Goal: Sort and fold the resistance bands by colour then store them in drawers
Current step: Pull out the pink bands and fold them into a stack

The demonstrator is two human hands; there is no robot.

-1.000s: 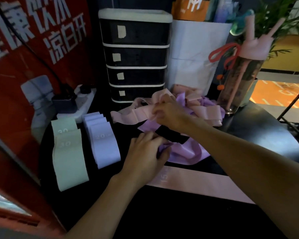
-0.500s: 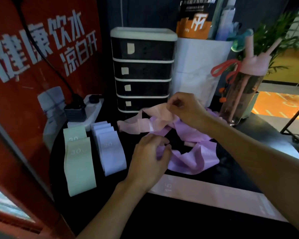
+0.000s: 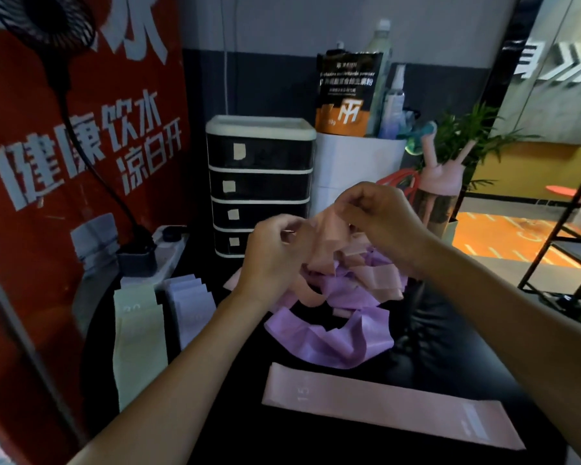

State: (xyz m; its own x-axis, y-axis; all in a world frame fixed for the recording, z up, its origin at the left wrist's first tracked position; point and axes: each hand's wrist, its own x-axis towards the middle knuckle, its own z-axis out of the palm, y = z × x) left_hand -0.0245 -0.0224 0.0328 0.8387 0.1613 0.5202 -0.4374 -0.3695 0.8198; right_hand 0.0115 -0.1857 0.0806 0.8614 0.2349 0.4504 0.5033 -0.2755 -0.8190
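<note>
Now: head view, the only one. Both hands are raised above the table [image 3: 450, 350], over the tangled heap [image 3: 356, 283] of pink and purple bands. Left hand [image 3: 275, 253]: fingers curled, thumb and fingertips pinching one part of a pink band [image 3: 329, 236]. Right hand [image 3: 379, 223]: likewise curled, pinching the same pink band nearer its top. The band hangs from the two pinches, its lower part trailing into the heap. Judgement: it is held high and spread so the strip drags free of the purple band [image 3: 332, 340] it lies tangled with. The step in hand is separating by colour; folding of this piece has not begun.

Sorted stock lies at left: green bands [image 3: 138, 330] overlapped in a column, with lilac bands [image 3: 192, 303] just beside them in a second column. Each colour is kept apart, presumably so the lots stay legible. A flat pink band [image 3: 383, 404] lies stretched out near the front, apart from the heap, and is likely the start of the pink lot.

Drawer unit [image 3: 259, 186] stands behind the heap with all four fronts closed, so storing is not yet started.

Room: bare dark tabletop shows between the heap and the flat pink band, and to the right of the heap. It is tighter at the back, with a bottle [image 3: 436, 196] just beyond the right hand and a power strip [image 3: 168, 243] at rear left. The table's rim runs close to the green bands, so a strip laid there could slide off.
</note>
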